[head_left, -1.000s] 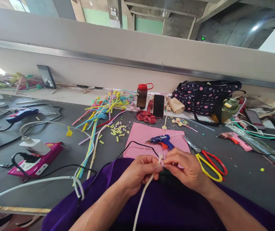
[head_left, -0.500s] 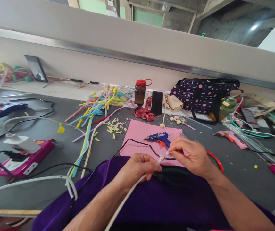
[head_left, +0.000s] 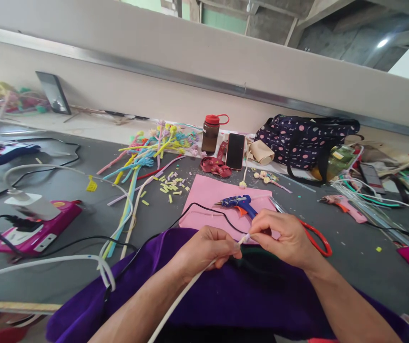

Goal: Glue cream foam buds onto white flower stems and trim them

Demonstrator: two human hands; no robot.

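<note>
Grey table (head_left: 163, 214) spreads beyond your grip. Your left hand (head_left: 209, 250) pinches the white cord (head_left: 186, 290); at its tip, your right hand (head_left: 283, 236) pinches a lilac piece (head_left: 247, 237), apparently fitting it; next needs steady pressing.

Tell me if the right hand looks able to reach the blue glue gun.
Likely yes: the blue glue gun lies just beyond the right hand, nothing visibly between, though that hand is busy at the pale cord's tip.

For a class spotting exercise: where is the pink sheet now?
In the head view, the pink sheet lies right of centre beneath a blue glue gun, just beyond the left hand and right hand.
</note>
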